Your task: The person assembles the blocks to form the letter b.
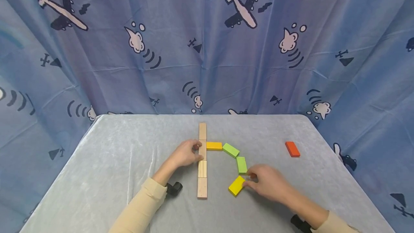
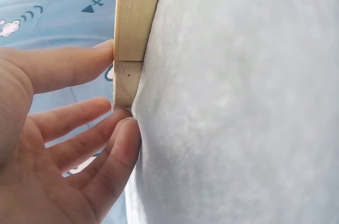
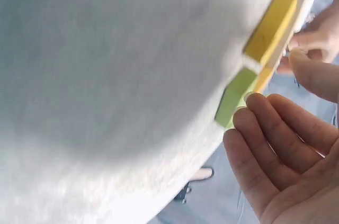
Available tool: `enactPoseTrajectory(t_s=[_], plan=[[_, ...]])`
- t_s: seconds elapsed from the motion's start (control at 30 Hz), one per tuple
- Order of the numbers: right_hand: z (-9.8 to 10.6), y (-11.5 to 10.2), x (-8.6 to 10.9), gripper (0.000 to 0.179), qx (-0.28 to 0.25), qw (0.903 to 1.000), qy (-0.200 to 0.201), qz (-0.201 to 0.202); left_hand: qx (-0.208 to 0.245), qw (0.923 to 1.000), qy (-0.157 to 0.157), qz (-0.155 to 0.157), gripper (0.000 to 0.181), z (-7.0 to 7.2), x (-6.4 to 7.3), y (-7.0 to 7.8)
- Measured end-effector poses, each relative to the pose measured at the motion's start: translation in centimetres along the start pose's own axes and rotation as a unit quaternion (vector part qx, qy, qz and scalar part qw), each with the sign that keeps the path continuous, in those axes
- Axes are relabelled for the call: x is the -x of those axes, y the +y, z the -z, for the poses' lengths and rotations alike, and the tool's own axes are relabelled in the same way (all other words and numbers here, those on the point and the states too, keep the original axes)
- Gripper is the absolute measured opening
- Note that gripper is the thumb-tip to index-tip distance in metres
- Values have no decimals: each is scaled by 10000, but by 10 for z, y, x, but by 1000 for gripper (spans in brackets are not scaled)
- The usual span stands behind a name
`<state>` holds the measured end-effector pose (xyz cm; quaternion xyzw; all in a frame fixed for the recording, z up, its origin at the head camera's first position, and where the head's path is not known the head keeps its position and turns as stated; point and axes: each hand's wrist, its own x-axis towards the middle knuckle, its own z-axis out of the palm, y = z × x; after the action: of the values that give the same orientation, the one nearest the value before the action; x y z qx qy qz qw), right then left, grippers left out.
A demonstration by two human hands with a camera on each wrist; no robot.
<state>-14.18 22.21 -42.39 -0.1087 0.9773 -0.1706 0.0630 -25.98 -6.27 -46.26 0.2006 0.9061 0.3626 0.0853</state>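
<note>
Several plain wooden blocks [image 1: 202, 187] lie end to end in a straight column. My left hand [image 1: 187, 152] is at the column's left side, thumb and index fingertip spread along one block; in the left wrist view the thumb touches the wood [image 2: 139, 17]. From the column an orange-yellow block [image 1: 214, 146] and two green blocks [image 1: 231, 150] curve right and toward me. A yellow block [image 1: 237, 186] lies tilted below the lower green block [image 1: 241, 165]. My right hand [image 1: 270, 184] is beside these two, thumb tip at the yellow block's right edge, fingers loosely bent.
A red-orange block [image 1: 292, 149] lies apart at the right of the table. A pale grey cloth [image 1: 106, 175] covers the table. Behind it hangs a blue curtain [image 1: 168, 46] with airplane prints.
</note>
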Motion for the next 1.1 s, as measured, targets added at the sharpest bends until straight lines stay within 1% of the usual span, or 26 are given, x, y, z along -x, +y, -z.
enactPoseTrajectory(t_s=[0.1, 0.17, 0.33, 0.53, 0.63, 0.8, 0.93, 1.1], plan=[[9, 7, -1, 21, 26, 9999, 142, -61, -34, 10000, 17, -37, 47, 0, 0, 0], [16, 13, 0, 18, 57, 9996, 275, 42, -48, 10000, 23, -50, 47, 0, 0, 0], [33, 27, -1, 13, 149, 9981, 572, 144, -27, 10000, 11, -48, 46, 0, 0, 0], [47, 56, -2, 11, 184, 9926, 1189, 189, 5, 10000, -16, -41, 46, 0, 0, 0], [53, 73, -3, 11, 166, 9900, 1384, 214, 15, 10000, -18, -21, 46, 0, 0, 0], [60, 95, -2, 14, -48, 9881, 1538, 51, 45, 10000, -32, -14, 46, -1, 0, 0], [63, 110, -4, 22, -320, 9880, 1503, -180, 55, 10000, -51, -50, 47, -2, 1, -1], [63, 131, -10, 27, -380, 9876, 1464, -425, 77, 9999, 10, -116, 47, 0, 1, 0]])
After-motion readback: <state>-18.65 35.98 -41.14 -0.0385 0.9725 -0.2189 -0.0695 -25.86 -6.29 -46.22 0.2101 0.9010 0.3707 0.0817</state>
